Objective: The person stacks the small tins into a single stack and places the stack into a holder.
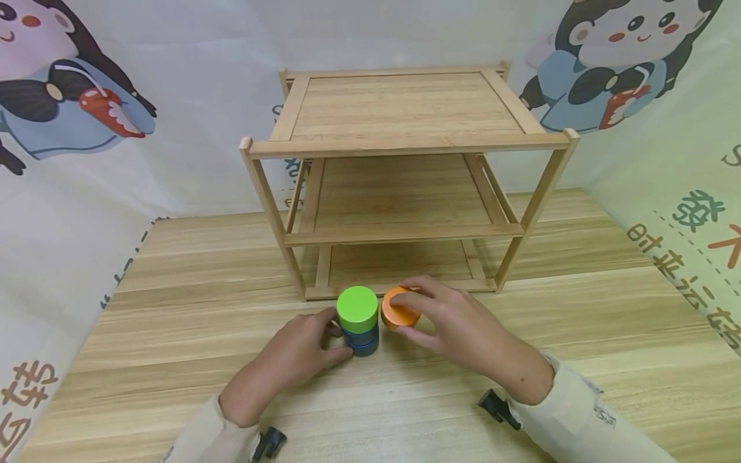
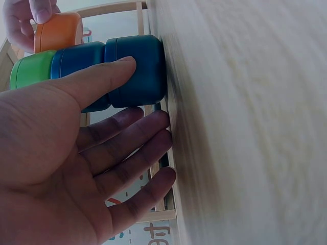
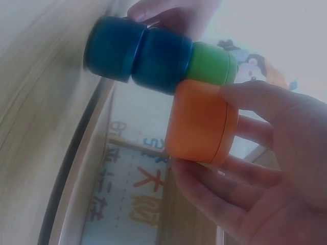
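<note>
Two dark blue lidded jars (image 2: pixel 135 84) stand one on the other on the wooden table, with a green jar (image 1: pixel 357 308) on top of them. My left hand (image 1: pixel 301 344) is at the left side of this stack. Its thumb lies against the bottom blue jar, while the other fingers extend loosely beside and behind it. In my right hand (image 1: pixel 457 325) an orange jar (image 3: pixel 199 122) is pinched between thumb and fingers. It is off the table, right of the green jar and at about its height; whether the two touch, I cannot tell.
Just behind the jars stands a three-level wooden shelf rack (image 1: pixel 405 145), its front bottom rail (image 1: pixel 324 294) close to the stack. White cloth (image 1: pixel 202 96) with cartoon prints and lettering hangs around the wooden table (image 1: pixel 191 308).
</note>
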The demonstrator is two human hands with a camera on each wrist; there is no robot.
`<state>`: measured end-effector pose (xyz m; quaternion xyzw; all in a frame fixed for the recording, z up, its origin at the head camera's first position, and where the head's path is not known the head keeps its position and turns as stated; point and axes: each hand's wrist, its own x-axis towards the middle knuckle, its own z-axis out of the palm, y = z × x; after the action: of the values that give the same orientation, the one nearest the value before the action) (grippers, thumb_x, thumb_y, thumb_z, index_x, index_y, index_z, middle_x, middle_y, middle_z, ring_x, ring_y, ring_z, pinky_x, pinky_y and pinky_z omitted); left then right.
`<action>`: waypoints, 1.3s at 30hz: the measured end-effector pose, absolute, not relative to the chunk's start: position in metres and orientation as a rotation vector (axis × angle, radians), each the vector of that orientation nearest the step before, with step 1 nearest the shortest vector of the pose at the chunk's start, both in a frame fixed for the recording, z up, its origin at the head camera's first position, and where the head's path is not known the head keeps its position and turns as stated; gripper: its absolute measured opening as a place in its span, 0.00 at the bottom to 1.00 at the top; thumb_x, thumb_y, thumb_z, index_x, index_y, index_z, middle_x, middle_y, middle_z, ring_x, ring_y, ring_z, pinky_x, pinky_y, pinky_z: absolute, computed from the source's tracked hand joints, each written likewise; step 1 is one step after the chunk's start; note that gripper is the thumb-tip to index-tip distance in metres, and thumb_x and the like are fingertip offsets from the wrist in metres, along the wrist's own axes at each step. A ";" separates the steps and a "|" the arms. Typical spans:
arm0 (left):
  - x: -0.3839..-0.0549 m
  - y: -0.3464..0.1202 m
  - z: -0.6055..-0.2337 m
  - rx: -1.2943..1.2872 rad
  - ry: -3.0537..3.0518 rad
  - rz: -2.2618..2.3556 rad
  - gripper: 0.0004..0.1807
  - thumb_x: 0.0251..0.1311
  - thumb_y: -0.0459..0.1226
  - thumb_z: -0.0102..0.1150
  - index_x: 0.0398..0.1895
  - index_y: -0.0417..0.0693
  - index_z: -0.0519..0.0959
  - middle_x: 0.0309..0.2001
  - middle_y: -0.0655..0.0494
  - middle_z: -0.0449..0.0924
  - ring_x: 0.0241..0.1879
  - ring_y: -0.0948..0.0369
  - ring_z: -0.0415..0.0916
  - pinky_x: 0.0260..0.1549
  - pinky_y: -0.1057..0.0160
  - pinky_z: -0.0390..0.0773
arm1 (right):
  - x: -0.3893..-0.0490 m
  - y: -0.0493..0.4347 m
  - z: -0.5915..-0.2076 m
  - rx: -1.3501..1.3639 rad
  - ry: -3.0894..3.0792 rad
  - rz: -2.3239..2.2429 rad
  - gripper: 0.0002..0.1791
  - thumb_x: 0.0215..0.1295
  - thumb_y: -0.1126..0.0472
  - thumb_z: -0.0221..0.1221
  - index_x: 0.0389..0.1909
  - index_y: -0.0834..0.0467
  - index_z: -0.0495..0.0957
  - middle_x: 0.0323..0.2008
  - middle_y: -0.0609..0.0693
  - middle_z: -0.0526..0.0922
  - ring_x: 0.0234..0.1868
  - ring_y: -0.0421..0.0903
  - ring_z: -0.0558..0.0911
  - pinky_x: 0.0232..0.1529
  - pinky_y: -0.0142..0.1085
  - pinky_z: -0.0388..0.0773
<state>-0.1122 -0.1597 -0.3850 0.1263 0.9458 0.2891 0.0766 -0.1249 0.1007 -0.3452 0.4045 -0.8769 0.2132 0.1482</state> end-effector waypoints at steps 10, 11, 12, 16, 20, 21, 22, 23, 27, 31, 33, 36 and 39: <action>-0.112 -0.160 -0.387 0.355 2.838 0.859 0.28 0.54 0.43 0.74 0.58 0.46 0.77 0.45 0.53 0.88 0.48 0.55 0.85 0.55 0.51 0.81 | -0.123 0.101 -0.344 1.180 -2.493 0.622 0.20 0.56 0.59 0.73 0.50 0.56 0.84 0.52 0.52 0.81 0.41 0.44 0.86 0.40 0.30 0.85; -0.112 -0.160 -0.387 0.356 2.839 0.858 0.28 0.54 0.43 0.74 0.58 0.46 0.77 0.45 0.53 0.88 0.48 0.55 0.85 0.55 0.51 0.81 | -0.123 0.101 -0.344 1.182 -2.490 0.623 0.20 0.56 0.59 0.73 0.50 0.56 0.84 0.52 0.53 0.81 0.41 0.44 0.86 0.40 0.30 0.85; -0.112 -0.160 -0.387 0.357 2.840 0.857 0.28 0.54 0.43 0.74 0.58 0.46 0.77 0.45 0.53 0.88 0.48 0.55 0.85 0.55 0.51 0.81 | -0.123 0.101 -0.343 1.184 -2.487 0.622 0.20 0.56 0.59 0.73 0.50 0.56 0.84 0.52 0.53 0.81 0.41 0.44 0.86 0.40 0.31 0.86; -0.112 -0.160 -0.387 0.367 2.842 0.862 0.27 0.54 0.43 0.75 0.57 0.46 0.78 0.45 0.52 0.88 0.48 0.55 0.85 0.54 0.51 0.82 | -0.122 0.101 -0.342 1.189 -2.481 0.629 0.20 0.56 0.60 0.73 0.50 0.56 0.83 0.52 0.53 0.81 0.42 0.44 0.86 0.40 0.31 0.86; -0.112 -0.160 -0.387 0.382 2.848 0.863 0.26 0.54 0.42 0.74 0.55 0.46 0.78 0.45 0.52 0.88 0.47 0.55 0.86 0.53 0.51 0.82 | -0.121 0.101 -0.341 1.190 -2.483 0.636 0.19 0.57 0.60 0.73 0.50 0.56 0.83 0.52 0.53 0.81 0.42 0.44 0.86 0.40 0.30 0.85; -0.112 -0.160 -0.387 0.383 2.849 0.860 0.26 0.54 0.42 0.74 0.55 0.46 0.78 0.45 0.52 0.88 0.47 0.55 0.86 0.53 0.51 0.82 | -0.121 0.102 -0.341 1.189 -2.483 0.636 0.19 0.57 0.60 0.73 0.50 0.56 0.83 0.52 0.53 0.81 0.42 0.44 0.86 0.40 0.30 0.85; -0.112 -0.160 -0.387 0.382 2.849 0.860 0.26 0.54 0.42 0.74 0.55 0.46 0.78 0.45 0.52 0.88 0.47 0.55 0.86 0.53 0.51 0.82 | -0.121 0.102 -0.341 1.188 -2.482 0.634 0.19 0.57 0.60 0.73 0.50 0.56 0.83 0.52 0.53 0.81 0.41 0.44 0.86 0.39 0.30 0.85; -0.112 -0.160 -0.387 0.380 2.849 0.858 0.26 0.54 0.43 0.74 0.55 0.46 0.78 0.45 0.52 0.88 0.47 0.55 0.86 0.53 0.51 0.82 | -0.121 0.102 -0.341 1.186 -2.481 0.633 0.19 0.57 0.60 0.73 0.50 0.56 0.83 0.52 0.53 0.81 0.41 0.44 0.86 0.39 0.30 0.85; -0.111 -0.160 -0.386 0.366 2.844 0.857 0.27 0.54 0.43 0.74 0.56 0.46 0.78 0.45 0.52 0.88 0.47 0.55 0.85 0.53 0.51 0.82 | -0.120 0.102 -0.340 1.182 -2.470 0.625 0.19 0.56 0.60 0.73 0.50 0.56 0.83 0.53 0.53 0.82 0.40 0.44 0.86 0.38 0.30 0.85; -0.112 -0.160 -0.386 0.366 2.842 0.857 0.28 0.54 0.43 0.74 0.58 0.46 0.77 0.45 0.53 0.88 0.47 0.55 0.85 0.54 0.51 0.82 | -0.120 0.102 -0.339 1.187 -2.454 0.631 0.20 0.56 0.60 0.73 0.50 0.56 0.83 0.53 0.53 0.82 0.39 0.43 0.86 0.37 0.29 0.85; -0.112 -0.160 -0.386 0.365 2.841 0.858 0.29 0.54 0.43 0.74 0.58 0.46 0.77 0.45 0.53 0.88 0.47 0.55 0.85 0.54 0.51 0.82 | -0.120 0.102 -0.339 1.189 -2.449 0.636 0.20 0.56 0.60 0.73 0.50 0.56 0.84 0.53 0.53 0.82 0.39 0.43 0.86 0.37 0.29 0.85; -0.112 -0.160 -0.387 0.361 2.841 0.857 0.29 0.54 0.44 0.74 0.58 0.46 0.77 0.45 0.53 0.88 0.47 0.55 0.85 0.54 0.51 0.82 | -0.119 0.102 -0.339 1.192 -2.446 0.641 0.20 0.56 0.61 0.73 0.50 0.56 0.83 0.53 0.53 0.82 0.38 0.43 0.86 0.37 0.29 0.85; -0.112 -0.160 -0.387 0.361 2.843 0.854 0.29 0.54 0.44 0.74 0.58 0.46 0.77 0.45 0.53 0.88 0.48 0.55 0.85 0.54 0.51 0.82 | -0.119 0.102 -0.338 1.197 -2.439 0.642 0.20 0.55 0.61 0.73 0.50 0.55 0.83 0.53 0.53 0.82 0.39 0.43 0.86 0.38 0.29 0.85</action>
<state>-0.1119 -0.1603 -0.3867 0.1204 0.9480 0.2847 0.0755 -0.1190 0.1024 -0.3379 0.4222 -0.8604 0.2264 0.1740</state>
